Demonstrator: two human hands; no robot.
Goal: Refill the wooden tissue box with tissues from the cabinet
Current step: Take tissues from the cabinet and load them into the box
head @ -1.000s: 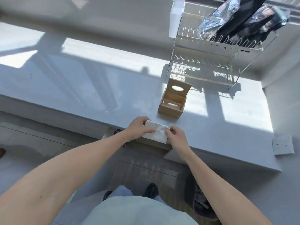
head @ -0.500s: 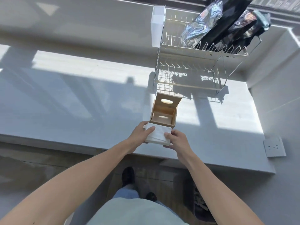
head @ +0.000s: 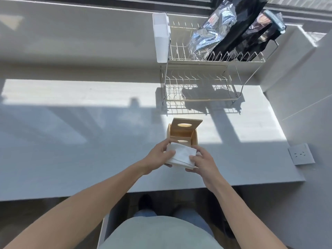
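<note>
Head view: both hands grasp the tissue stack [head: 180,155], left hand [head: 158,155] and right hand [head: 201,161] pinching opposite ends, just before the open wooden tissue box [head: 195,139]. Best to keep the stack level and square to the opening, clearing the raised lid [head: 186,125]. Beyond the hands stands a wire dish rack [head: 201,90]; to their right, a wall socket [head: 301,154].

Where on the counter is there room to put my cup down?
The big bare stretch of countertop left of the wooden tissue box is free. So is the strip between the box and the wall socket. It is crowded at the back right, where the dish rack stands, and at the box, where the left hand and right hand hold the tissue stack.
</note>
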